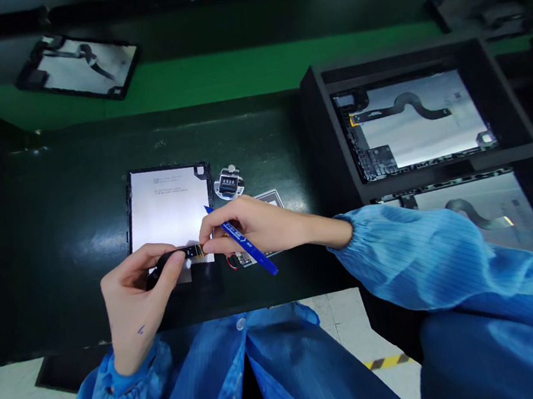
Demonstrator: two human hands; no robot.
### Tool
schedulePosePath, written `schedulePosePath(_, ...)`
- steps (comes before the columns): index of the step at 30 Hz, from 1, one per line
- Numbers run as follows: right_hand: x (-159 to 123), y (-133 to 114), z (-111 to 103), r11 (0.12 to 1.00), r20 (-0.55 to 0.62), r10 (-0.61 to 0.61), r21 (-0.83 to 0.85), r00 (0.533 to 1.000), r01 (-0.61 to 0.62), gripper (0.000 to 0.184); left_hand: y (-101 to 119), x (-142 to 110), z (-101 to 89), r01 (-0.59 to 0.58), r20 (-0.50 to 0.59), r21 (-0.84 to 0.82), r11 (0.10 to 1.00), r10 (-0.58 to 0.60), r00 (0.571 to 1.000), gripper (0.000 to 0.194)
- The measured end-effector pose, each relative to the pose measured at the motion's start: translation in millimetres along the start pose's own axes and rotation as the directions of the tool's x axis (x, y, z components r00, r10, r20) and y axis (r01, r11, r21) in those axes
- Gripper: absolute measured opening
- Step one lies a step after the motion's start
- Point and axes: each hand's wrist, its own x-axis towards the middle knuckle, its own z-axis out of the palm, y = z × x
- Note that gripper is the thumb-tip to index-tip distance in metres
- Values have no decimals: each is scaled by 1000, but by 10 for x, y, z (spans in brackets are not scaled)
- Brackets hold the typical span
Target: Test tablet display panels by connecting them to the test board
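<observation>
My left hand (137, 293) is closed, pinching a black ribbon cable (190, 252) between thumb and forefinger just above the lower edge of a display panel (170, 205). The panel lies on the bench with its white back up and a black frame round it. At the cable's gold-coloured end are the pinched fingertips of my right hand (245, 228). A slim blue pen-like tool (258, 257) with white lettering is also held in that hand, slanting across the fingers. Whether the cable's end touches the panel is hidden by my fingers.
A metal tally counter (229, 183) stands beside the panel's upper right corner. A circuit board (271, 199) with red wires lies partly under my right hand. Right of it, a black divided tray (457, 166) holds panels with ribbon cables. Another panel (85, 66) lies at the back left.
</observation>
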Motion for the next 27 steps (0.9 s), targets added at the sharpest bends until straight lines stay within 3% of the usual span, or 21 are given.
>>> schedulePosePath(13,-7,-4,6,1000,-16,10,10,1000,-9,13,-23,-29,27,19,-49,7,1000,-19,999,10)
schedulePosePath(19,-8,10,10,999,-31,20,34,999,-19,13,-28,-20,73,28,120,-95,995,-16,993,16)
schedulePosePath(24,-10,-2,9,999,-28,22,39,999,-21,13,-64,-27,101,22,-14,-192,981,-25,1000,13)
schedulePosePath(27,-11,-5,8,999,-31,12,41,999,-11,13,-64,-32,106,2,-35,-138,990,-7,999,12)
